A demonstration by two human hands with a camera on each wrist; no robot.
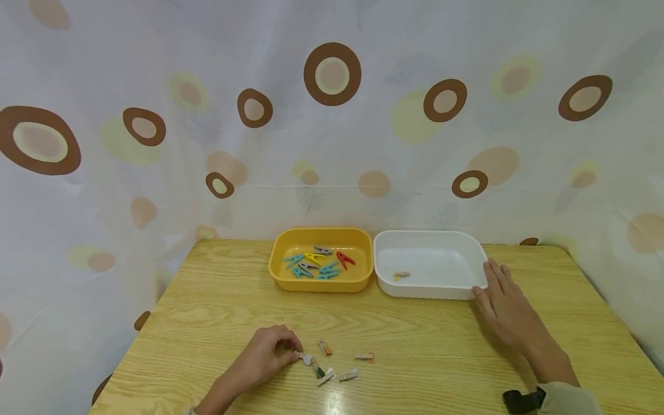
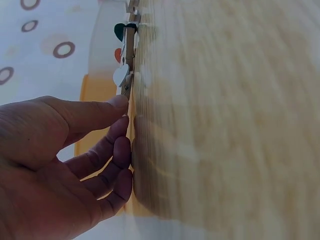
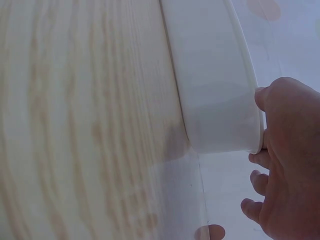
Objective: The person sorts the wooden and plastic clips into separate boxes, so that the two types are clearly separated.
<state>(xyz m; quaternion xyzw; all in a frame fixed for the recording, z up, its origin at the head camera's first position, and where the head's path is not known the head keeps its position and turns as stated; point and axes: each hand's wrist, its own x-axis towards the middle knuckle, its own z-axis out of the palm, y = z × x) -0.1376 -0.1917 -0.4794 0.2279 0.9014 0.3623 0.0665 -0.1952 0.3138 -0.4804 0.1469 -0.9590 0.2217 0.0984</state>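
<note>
My left hand (image 1: 267, 351) pinches the end of a small wooden clothespin (image 2: 127, 85) with a white heart on it, between thumb and fingertips, down at the tabletop. Several more wooden clothespins lie just to its right, among them one with a green heart (image 2: 120, 32) and one with an orange decoration (image 1: 365, 357). With fingers nearly straight, my right hand (image 1: 510, 314) rests against the right front corner of a white tray (image 1: 425, 293). In the right wrist view its thumb touches the tray's rim. One wooden clothespin (image 1: 402, 275) with a yellow decoration lies inside this tray.
A yellow tray (image 1: 321, 285) stands directly left of the white one, holding several plastic clothespins in blue, grey, yellow and red. Both are near the back edge of the wood-grain table (image 1: 218, 311). A patterned curtain (image 1: 332, 150) hangs behind and at both sides.
</note>
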